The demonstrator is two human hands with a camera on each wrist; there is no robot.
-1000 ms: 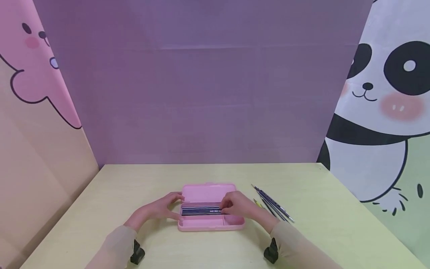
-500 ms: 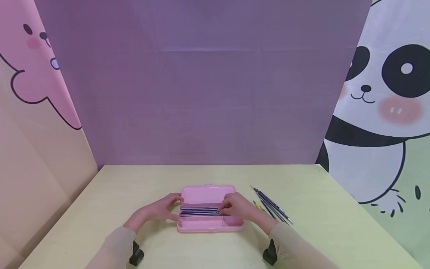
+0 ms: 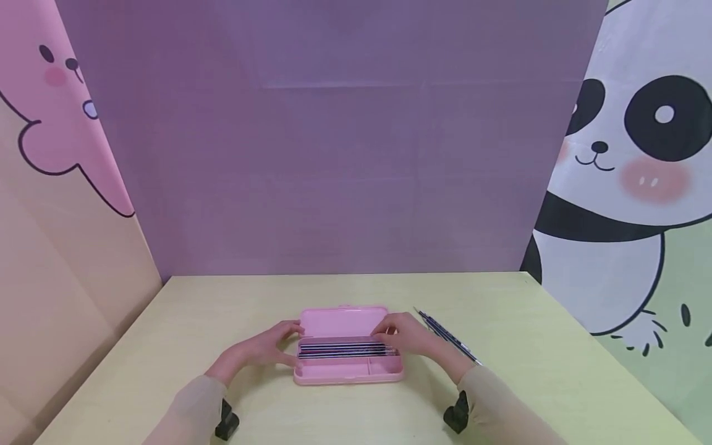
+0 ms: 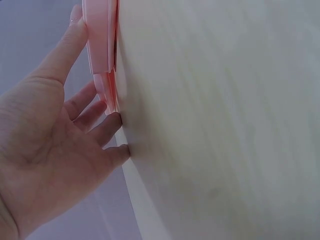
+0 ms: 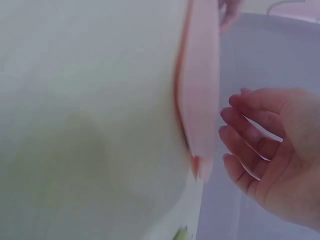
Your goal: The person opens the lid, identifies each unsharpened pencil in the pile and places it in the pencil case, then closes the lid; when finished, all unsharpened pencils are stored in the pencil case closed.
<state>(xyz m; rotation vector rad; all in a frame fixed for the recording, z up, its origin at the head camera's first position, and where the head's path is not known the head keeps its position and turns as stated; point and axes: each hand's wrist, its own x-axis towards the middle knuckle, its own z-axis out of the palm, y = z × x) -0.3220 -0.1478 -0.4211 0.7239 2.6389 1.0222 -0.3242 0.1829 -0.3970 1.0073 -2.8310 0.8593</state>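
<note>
A pink pencil case (image 3: 334, 379) lies with its lid (image 3: 334, 321) folded back on the table. Several dark pencils (image 3: 345, 350) lie side by side in its long rear compartment. At the case's left end my left hand (image 3: 264, 346) spreads its thumb and fingers; in the left wrist view the thumb touches the case (image 4: 100, 35) and fingertips reach the lid and tabletop. Over the right end hovers my right hand (image 3: 408, 334), fingers loosely bent. The right wrist view shows that hand (image 5: 280, 145) holding nothing, apart from the case (image 5: 200, 80).
More dark pencils (image 3: 445, 334) lie on the table to the right of the case, partly hidden by the right forearm. A yellow-green tip (image 5: 181, 233) shows low in the right wrist view. A purple backdrop (image 3: 334, 185) stands behind the table (image 3: 222, 296).
My right hand has let go of the pencils in the case and moved slightly right and up, uncovering their right ends. The left hand stays at the case's left end.
</note>
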